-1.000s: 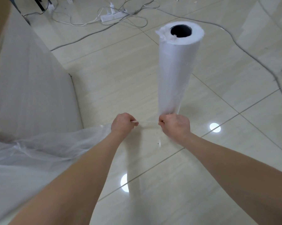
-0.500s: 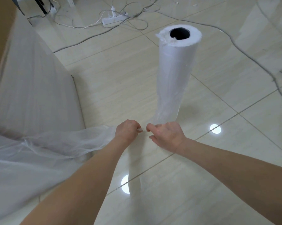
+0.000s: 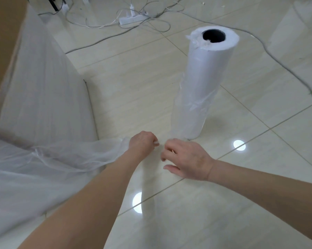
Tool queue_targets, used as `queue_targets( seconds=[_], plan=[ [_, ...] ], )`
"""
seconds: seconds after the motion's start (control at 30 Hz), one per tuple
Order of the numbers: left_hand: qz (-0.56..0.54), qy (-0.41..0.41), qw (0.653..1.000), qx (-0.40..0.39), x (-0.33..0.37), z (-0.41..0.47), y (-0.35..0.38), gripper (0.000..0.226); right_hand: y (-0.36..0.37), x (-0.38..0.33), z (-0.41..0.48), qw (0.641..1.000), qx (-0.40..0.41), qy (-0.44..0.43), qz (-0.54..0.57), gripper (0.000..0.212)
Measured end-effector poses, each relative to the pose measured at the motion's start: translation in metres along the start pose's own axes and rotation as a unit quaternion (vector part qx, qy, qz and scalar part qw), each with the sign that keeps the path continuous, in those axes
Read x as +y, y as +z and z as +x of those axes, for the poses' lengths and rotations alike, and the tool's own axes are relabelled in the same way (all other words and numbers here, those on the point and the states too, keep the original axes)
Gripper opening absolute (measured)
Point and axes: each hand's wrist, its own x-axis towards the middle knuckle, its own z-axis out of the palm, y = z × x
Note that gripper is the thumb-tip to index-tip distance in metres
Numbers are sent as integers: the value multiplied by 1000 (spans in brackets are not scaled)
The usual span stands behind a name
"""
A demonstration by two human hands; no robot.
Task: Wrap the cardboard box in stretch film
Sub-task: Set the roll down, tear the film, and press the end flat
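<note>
1 s ago the right hand [image 3: 187,159] was fisted at the foot of the roll [image 3: 202,90], pulling a taut strand of film [image 3: 90,151] against the left hand [image 3: 142,143]; now its fingers have uncurled and it has drawn closer, off the roll

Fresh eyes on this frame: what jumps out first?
The tall stretch film roll standing upright on the tiled floor, right of centre. Just in front, the left hand grips gathered film trailing from the film-covered cardboard box at left, with the right hand loosely curled beside it. A power strip lies at the top.
</note>
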Motion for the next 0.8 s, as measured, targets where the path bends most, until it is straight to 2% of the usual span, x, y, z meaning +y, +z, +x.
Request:
queue_targets(
  seconds=[0.07,0.1,0.17,0.2,0.23,0.3,0.4,0.47,0.53,0.6,0.63,0.7,0.8],
  plan=[
    [5,2,1000,4,3,-2,-1,21,-1,6,8,996,7,92,3,47],
    [5,2,1000,4,3,-3,-1,22,0,10,7,984,-38,173,-8,53],
    [1,2,1000,2,5,-5,-1,23,0,21,-1,930,-216,294,-49,53],
    [0,1,1000,-1,6,-5,-1,23,0,24,-7,906,-286,304,-75,49],
    [-1,0,1000,-3,7,-5,-1,23,-1,25,-11,898,-323,281,-102,43],
    [-5,-4,1000,-6,7,-6,-1,23,-4,19,-17,901,-362,188,-147,34],
    [-6,-10,1000,-9,8,-8,-2,23,-8,-2,-22,882,-447,129,-75,25],
    [-2,-9,1000,-10,8,-8,-1,23,-7,-17,-19,898,-420,129,-25,30],
    [1,-7,1000,-7,8,-9,-1,24,-6,-17,-4,928,-310,207,4,34],
    [1,-11,1000,-7,8,-9,-3,25,0,-6,14,937,-207,281,0,41],
    [1,-11,1000,-5,7,-10,-3,25,2,0,21,933,-196,301,-11,46],
    [1,-8,1000,2,6,-10,-3,26,11,11,31,919,-231,320,-24,52],
    [-15,-5,1000,5,4,-9,-4,28,21,19,36,904,-258,339,-24,45]
  ],
)
